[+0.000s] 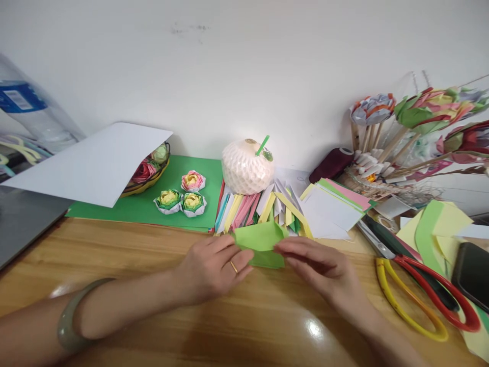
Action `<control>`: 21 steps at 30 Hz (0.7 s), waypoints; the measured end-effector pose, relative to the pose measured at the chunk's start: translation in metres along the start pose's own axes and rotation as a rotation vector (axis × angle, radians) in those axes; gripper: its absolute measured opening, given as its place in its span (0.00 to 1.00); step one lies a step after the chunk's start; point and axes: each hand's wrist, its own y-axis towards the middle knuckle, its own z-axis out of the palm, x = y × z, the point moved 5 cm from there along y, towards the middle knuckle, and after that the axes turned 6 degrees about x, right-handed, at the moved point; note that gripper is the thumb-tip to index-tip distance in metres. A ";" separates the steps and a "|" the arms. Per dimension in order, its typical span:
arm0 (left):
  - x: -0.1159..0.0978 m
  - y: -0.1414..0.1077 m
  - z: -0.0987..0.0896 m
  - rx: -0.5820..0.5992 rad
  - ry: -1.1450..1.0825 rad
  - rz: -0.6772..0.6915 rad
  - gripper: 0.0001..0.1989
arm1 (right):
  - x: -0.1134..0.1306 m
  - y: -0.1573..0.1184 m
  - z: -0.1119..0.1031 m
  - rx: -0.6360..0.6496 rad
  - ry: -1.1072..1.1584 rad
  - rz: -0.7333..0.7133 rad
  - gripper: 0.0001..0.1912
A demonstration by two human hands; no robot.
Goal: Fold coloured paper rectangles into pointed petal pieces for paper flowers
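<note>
Between both hands is a small sheet of light green paper (263, 237), partly folded, with its upper flap raised and curved. My left hand (216, 267) grips its left side, fingers curled over the edge; a gold ring is on one finger. At the right edge, my right hand (323, 270) pinches the paper between thumb and fingers. Just behind the sheet lie folded paper strips (244, 209) in pink, yellow, white and green. Three folded paper flowers (193, 181) sit on green sheets (183, 160) to the left.
A wrapped white coconut (246, 165) with a green straw stands against the wall. Scissors (412, 285) with red and yellow handles lie at right, near a dark phone (473, 272). White paper (91, 163) overhangs a basket (153, 178) at left. Paper flowers on sticks (372, 109) rise at back right.
</note>
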 end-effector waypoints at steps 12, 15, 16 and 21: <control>0.035 -0.010 0.030 0.112 -1.080 -0.789 0.05 | 0.010 -0.019 0.041 0.404 -0.212 -0.095 0.23; 0.033 -0.010 0.032 0.148 -1.120 -0.796 0.08 | 0.014 -0.022 0.048 0.481 -0.189 -0.090 0.23; 0.033 -0.010 0.030 0.148 -1.108 -0.791 0.10 | 0.015 -0.021 0.048 0.472 -0.184 -0.089 0.23; 0.033 -0.012 0.023 0.054 -1.098 -0.853 0.22 | 0.011 -0.019 0.043 0.298 -0.183 -0.092 0.25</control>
